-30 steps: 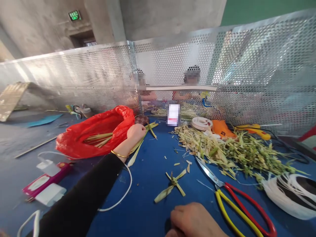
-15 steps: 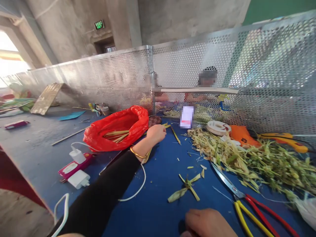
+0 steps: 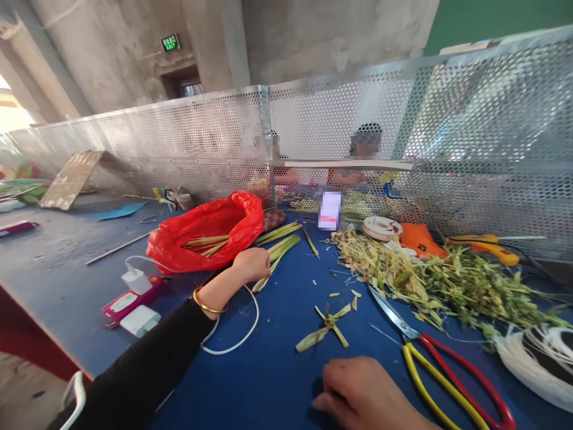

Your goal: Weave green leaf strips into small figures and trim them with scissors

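My left hand (image 3: 253, 264) is closed over pale green leaf strips (image 3: 286, 242) lying on the blue table. Its curled fingers face away from me, and what they grip is hidden. More narrow strips (image 3: 280, 233) lie just beyond it. To its left is an open red plastic bag (image 3: 206, 224) with dry strips (image 3: 206, 243) inside. My right hand (image 3: 353, 391) rests on the near table with fingers curled, and nothing shows in it. Just above it lies a small cross-shaped piece of tied leaves (image 3: 330, 322). Scissors with red and yellow handles (image 3: 409, 331) lie open to its right.
A heap of leaf scraps (image 3: 416, 275), a white tape roll (image 3: 382, 228) and coiled white strands (image 3: 537, 364) are on the right. A phone (image 3: 330, 210) stands by the perforated metal screen (image 3: 201, 143). A white cable (image 3: 242, 343) and chargers (image 3: 140, 321) lie at left.
My left hand has drawn back toward me and to the left, uncovering strips that it and the arm hid. My right hand stays near the same spot. The view has shifted slightly right.
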`<action>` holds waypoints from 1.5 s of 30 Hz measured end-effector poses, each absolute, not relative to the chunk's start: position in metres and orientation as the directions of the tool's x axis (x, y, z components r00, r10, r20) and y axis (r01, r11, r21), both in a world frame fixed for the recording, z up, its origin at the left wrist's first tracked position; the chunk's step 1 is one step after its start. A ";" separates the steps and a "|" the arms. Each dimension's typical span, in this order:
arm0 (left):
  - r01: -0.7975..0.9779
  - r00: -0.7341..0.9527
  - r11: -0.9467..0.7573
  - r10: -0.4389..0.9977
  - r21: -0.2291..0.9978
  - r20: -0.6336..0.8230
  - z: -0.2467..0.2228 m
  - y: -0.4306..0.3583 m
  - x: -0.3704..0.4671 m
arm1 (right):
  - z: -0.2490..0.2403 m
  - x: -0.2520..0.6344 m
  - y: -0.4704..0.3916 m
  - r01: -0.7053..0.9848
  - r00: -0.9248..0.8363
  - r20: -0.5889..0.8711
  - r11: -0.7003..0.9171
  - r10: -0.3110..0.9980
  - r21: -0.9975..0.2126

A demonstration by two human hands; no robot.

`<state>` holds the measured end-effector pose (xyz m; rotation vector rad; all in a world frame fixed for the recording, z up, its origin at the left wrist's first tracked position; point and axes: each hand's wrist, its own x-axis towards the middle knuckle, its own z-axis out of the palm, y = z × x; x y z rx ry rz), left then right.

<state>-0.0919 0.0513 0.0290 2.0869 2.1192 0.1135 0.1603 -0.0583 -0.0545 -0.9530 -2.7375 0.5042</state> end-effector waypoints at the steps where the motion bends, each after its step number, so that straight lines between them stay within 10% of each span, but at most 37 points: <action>1: 0.972 0.015 -0.003 0.998 0.234 -0.053 0.031 0.050 -0.090 | -0.053 0.160 -0.059 0.567 -0.768 0.072 0.729 0.636 -0.384; 7: 0.755 0.190 -0.154 0.982 0.638 0.012 0.055 0.033 -0.053 | -0.026 0.167 -0.062 0.534 -0.680 0.160 0.634 0.715 -0.560; 11: 0.299 0.202 -0.106 0.978 0.948 0.045 0.068 0.013 -0.012 | 0.014 0.177 -0.051 0.446 -0.194 0.297 0.354 0.935 -0.822; 23: 0.096 0.399 0.009 0.916 0.995 -0.047 0.045 -0.010 0.047 | 0.019 0.193 -0.048 -0.035 -0.109 0.150 0.147 0.983 -0.988; 33: 0.142 0.329 -0.094 0.943 0.985 0.042 0.042 -0.013 0.053 | 0.002 0.201 -0.054 0.213 -0.079 0.229 0.241 0.970 -0.947; 45: 0.064 0.342 0.015 0.939 0.998 -0.036 0.041 -0.012 0.052 | 0.009 0.204 -0.056 0.026 -0.079 0.079 0.082 0.994 -0.996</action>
